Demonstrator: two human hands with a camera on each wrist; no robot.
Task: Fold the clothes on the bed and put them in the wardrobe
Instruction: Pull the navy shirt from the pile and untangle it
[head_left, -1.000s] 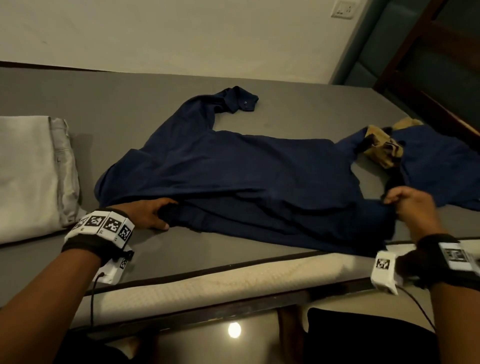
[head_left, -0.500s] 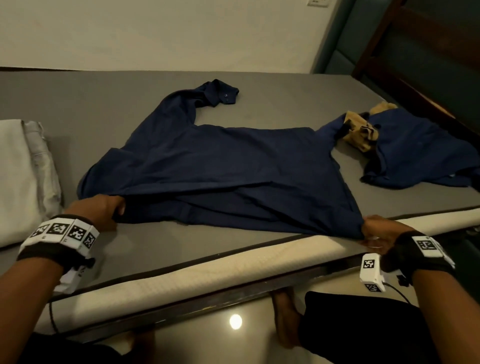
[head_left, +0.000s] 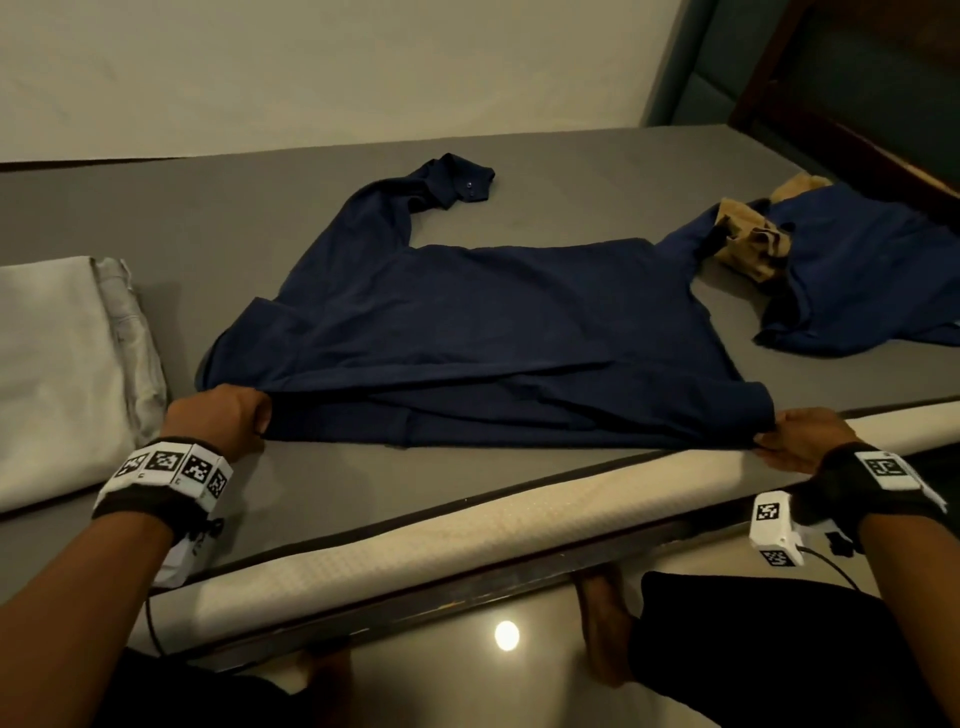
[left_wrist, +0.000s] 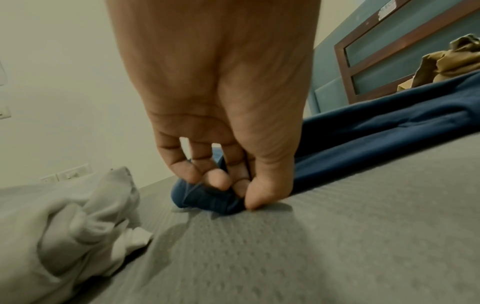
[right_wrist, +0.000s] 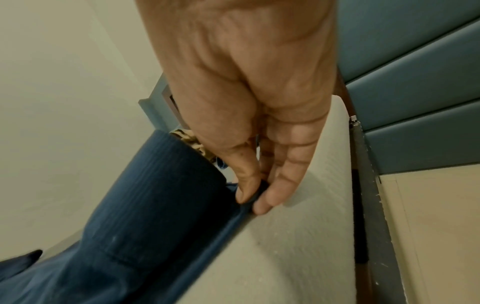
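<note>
A navy long-sleeved shirt (head_left: 483, 332) lies spread across the grey bed (head_left: 156, 218), one sleeve reaching to the far side. My left hand (head_left: 228, 421) pinches the shirt's near left corner (left_wrist: 207, 197) between thumb and fingers, low against the mattress. At the bed's front edge my right hand (head_left: 789, 436) pinches the near right corner of the shirt (right_wrist: 161, 205) between thumb and forefinger. A second blue garment (head_left: 857, 270) and a tan cloth (head_left: 748, 244) lie crumpled at the right.
A folded pale grey garment (head_left: 62, 364) sits on the bed at the left, close to my left hand. The cream mattress side (head_left: 467, 525) and dark bed frame run along the front. A wooden headboard with teal panels (head_left: 831, 93) stands at the right.
My right hand has come down and back to the front edge of the bed with the shirt corner. My left hand has shifted left along the hem, and the near edge is pulled straighter.
</note>
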